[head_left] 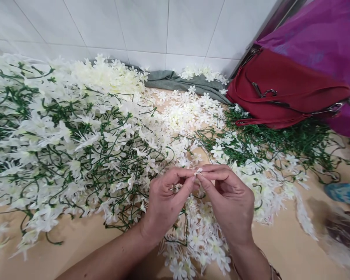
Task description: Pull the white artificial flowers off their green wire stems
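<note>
Between the fingertips of both hands is a small white artificial flower, held over the middle of the table. My left hand pinches it from the left with thumb and forefinger. From the other side, my right hand pinches it the same way, so the fingertips nearly meet. Most of the flower is hidden by the fingers. Loose white petal pieces lie beyond the hands. Beneath and in front of them is a cluster of white flowers with thin white filaments.
A large heap of white artificial flowers with green stems fills the left. Green stems lie at right, under a red bag. Behind are a grey cloth, a tiled wall and a purple bag. A blue patterned object sits far right.
</note>
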